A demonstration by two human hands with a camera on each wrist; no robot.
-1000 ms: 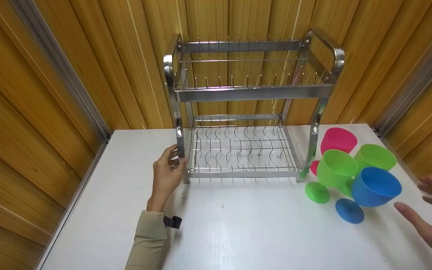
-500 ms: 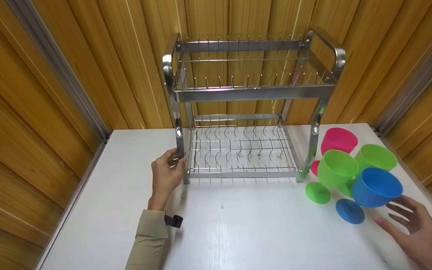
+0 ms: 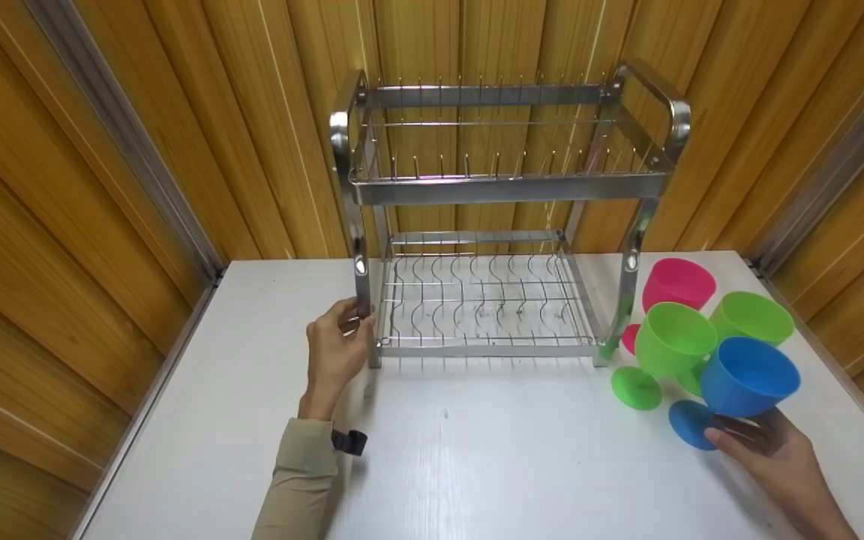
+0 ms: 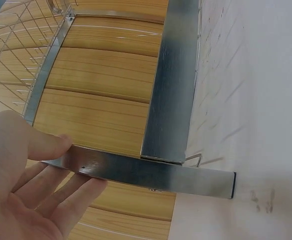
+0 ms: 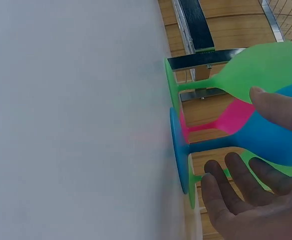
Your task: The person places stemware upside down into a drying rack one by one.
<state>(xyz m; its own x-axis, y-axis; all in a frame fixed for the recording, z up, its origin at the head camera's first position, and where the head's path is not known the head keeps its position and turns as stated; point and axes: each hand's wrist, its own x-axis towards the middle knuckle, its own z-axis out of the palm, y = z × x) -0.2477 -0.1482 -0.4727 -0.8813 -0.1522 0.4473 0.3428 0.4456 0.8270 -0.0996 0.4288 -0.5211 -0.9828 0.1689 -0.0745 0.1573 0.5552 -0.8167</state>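
My left hand holds the front left leg of the two-tier metal dish rack. In the left wrist view the thumb and fingertips pinch that flat metal leg. At the right, my right hand is beside the blue plastic goblet, below its bowl. Seen from the right wrist, the thumb and spread fingers lie on either side of the blue goblet, not closed on its stem. Two green goblets and a pink goblet stand close behind it.
The goblets stand upright on the white table, right of the rack. Wood-patterned panels enclose the table at the back and sides. Thin upright prongs line the rack's upper tier; wavy wires form the lower one.
My right hand has moved left from the right edge to the blue goblet, its fingers now beneath the bowl. The left hand stays on the rack leg.
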